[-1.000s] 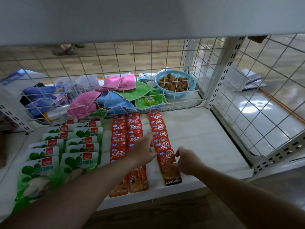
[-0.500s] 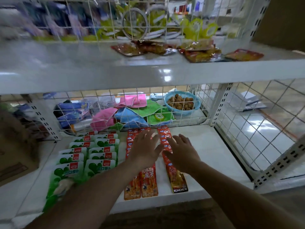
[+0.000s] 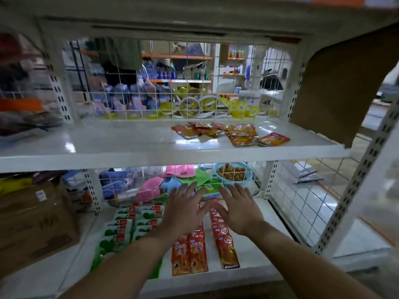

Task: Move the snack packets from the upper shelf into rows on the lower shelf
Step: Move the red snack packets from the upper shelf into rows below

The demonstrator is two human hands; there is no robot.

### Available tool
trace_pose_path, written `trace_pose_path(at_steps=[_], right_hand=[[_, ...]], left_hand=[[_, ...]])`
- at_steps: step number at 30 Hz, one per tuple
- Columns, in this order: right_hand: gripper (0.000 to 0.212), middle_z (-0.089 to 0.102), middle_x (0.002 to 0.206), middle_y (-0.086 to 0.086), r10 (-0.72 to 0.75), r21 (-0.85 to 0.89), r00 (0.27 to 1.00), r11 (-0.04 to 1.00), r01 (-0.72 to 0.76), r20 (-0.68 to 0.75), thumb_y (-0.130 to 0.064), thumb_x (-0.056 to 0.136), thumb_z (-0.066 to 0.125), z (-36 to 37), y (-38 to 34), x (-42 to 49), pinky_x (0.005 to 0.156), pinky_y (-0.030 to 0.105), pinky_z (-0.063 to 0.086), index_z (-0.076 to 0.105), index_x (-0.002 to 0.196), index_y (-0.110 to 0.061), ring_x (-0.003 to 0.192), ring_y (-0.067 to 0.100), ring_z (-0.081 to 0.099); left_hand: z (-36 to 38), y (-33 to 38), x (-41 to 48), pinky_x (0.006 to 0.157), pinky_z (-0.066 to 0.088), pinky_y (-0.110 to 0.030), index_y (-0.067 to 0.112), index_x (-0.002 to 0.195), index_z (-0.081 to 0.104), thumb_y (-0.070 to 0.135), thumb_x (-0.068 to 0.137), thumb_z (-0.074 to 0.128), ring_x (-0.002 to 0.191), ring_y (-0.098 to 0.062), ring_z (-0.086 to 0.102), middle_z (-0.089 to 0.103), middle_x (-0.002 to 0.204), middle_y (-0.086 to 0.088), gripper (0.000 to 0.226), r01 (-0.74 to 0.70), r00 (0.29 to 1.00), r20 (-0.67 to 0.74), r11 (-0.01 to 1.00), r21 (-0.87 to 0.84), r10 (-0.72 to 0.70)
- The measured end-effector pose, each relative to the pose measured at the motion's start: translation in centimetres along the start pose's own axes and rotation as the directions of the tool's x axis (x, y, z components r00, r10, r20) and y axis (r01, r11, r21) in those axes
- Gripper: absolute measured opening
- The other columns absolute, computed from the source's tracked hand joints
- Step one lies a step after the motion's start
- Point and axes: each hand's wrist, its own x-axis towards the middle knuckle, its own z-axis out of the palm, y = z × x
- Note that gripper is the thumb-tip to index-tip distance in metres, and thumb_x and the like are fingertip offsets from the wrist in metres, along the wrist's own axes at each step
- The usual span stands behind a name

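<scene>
Snack packets (image 3: pixel 239 134) on upper shelf (image 3: pixel 108 143) — bowl (image 3: pixel 248 177) of balls (image 3: pixel 230 172); left hand (image 3: pixel 183 214), right hand (image 3: pixel 239 210) spread.

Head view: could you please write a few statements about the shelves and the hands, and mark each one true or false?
1. The left hand and right hand are both empty, with the fingers spread. True.
2. The upper shelf holds no packets. False: a loose pile of orange packets lies on it, right of the middle.
3. On the lower shelf, green packets lie left of the red rows. True.
4. The blue bowl stands on the upper shelf. False: it sits below that shelf, behind the wire grid at the back of the lower shelf.
</scene>
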Motion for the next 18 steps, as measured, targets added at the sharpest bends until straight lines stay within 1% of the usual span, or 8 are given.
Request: trace_pose_path(at_steps=[2, 4, 7, 10, 12, 16, 17, 18], right_hand=[[0.099, 0.027, 0.162, 0.008, -0.004, -0.018, 1.000, 1.000, 0.003, -0.029, -0.078, 0.080, -0.013, -1.9, -0.5, -0.6, 0.123, 0.050, 0.014, 0.022, 0.157, -0.027, 0.151, 0.031, 0.017], [0.111, 0.030, 0.161, 0.006, -0.003, -0.013, 0.998, 1.000, 0.002, -0.063, -0.084, 0.072, -0.021, -3.8, -1.0, -1.1, 0.122, 0.049, 0.017, 0.024, 0.156, -0.028, 0.149, 0.030, 0.020], [0.112, 0.028, 0.162, 0.006, 0.011, 0.012, 0.996, 1.000, -0.010, -0.083, -0.085, 0.070, -0.019, -6.8, -1.9, -1.7, 0.123, 0.047, 0.017, 0.024, 0.156, -0.028, 0.150, 0.029, 0.019], [0.108, 0.042, 0.154, 0.004, -0.010, 0.016, 0.989, 1.000, 0.012, -0.146, -0.084, 0.074, -0.016, -9.6, -2.5, -1.9, 0.120, 0.046, 0.023, 0.033, 0.152, -0.028, 0.145, 0.027, 0.031], [0.108, 0.047, 0.148, 0.005, -0.029, 0.021, 0.980, 0.999, 0.034, -0.198, -0.084, 0.076, -0.014, -11.5, -2.8, -1.8, 0.118, 0.046, 0.026, 0.039, 0.148, -0.024, 0.141, 0.028, 0.037], [0.112, 0.031, 0.159, 0.007, -0.008, -0.009, 0.984, 1.000, 0.007, -0.175, -0.087, 0.071, -0.011, -14.8, -3.0, -1.4, 0.122, 0.045, 0.016, 0.025, 0.156, -0.023, 0.147, 0.028, 0.023], [0.111, 0.029, 0.160, 0.008, -0.005, -0.016, 0.985, 1.000, 0.002, -0.171, -0.087, 0.073, -0.009, -15.5, -3.1, -1.1, 0.123, 0.045, 0.015, 0.023, 0.157, -0.023, 0.148, 0.029, 0.022], [0.101, 0.029, 0.160, 0.008, -0.001, -0.021, 0.985, 1.000, -0.002, -0.171, -0.084, 0.080, -0.002, -16.0, -3.1, -0.7, 0.123, 0.044, 0.015, 0.022, 0.157, -0.023, 0.148, 0.029, 0.021]], left_hand=[[-2.4, 0.4, -0.7, 0.121, 0.017, -0.049, 0.036, 0.153, 0.030, 0.071, 0.092, 0.013, 0.150, -0.025, 0.017, 0.024, 0.163, 0.001, 0.073, -0.019, 1.000, -0.020, 1.000, -0.010, 0.019], [-4.8, 0.9, -1.2, 0.122, 0.015, -0.049, 0.036, 0.155, 0.026, 0.069, 0.096, 0.020, 0.151, -0.025, 0.013, 0.019, 0.165, 0.002, 0.068, -0.019, 1.000, -0.002, 1.000, -0.025, 0.019], [-8.1, 1.7, -1.7, 0.123, 0.014, -0.044, 0.035, 0.154, 0.027, 0.065, 0.098, 0.025, 0.150, -0.023, 0.015, 0.020, 0.164, 0.003, 0.064, -0.031, 0.999, -0.014, 0.999, -0.013, 0.031], [-11.0, 2.2, -1.9, 0.120, 0.021, -0.038, 0.031, 0.152, 0.034, 0.062, 0.099, 0.029, 0.145, -0.022, 0.025, 0.032, 0.159, 0.002, 0.061, -0.073, 0.994, -0.085, 0.997, -0.022, 0.071], [-12.6, 2.3, -1.5, 0.119, 0.023, -0.038, 0.032, 0.151, 0.035, 0.061, 0.099, 0.031, 0.145, -0.022, 0.027, 0.034, 0.159, 0.002, 0.059, -0.082, 0.989, -0.123, 0.996, -0.028, 0.078], [-15.0, 2.3, 0.0, 0.117, 0.025, -0.039, 0.032, 0.151, 0.034, 0.060, 0.099, 0.033, 0.145, -0.021, 0.027, 0.032, 0.160, 0.003, 0.059, -0.074, 0.986, -0.152, 0.997, -0.010, 0.072], [-15.4, 2.1, 0.3, 0.118, 0.026, -0.040, 0.032, 0.152, 0.034, 0.060, 0.099, 0.033, 0.145, -0.021, 0.026, 0.031, 0.160, 0.004, 0.059, -0.071, 0.985, -0.156, 0.997, -0.004, 0.070], [-15.7, 1.9, 0.7, 0.118, 0.026, -0.040, 0.032, 0.151, 0.034, 0.060, 0.100, 0.033, 0.145, -0.021, 0.026, 0.031, 0.160, 0.004, 0.059, -0.071, 0.984, -0.164, 0.997, 0.002, 0.071]])
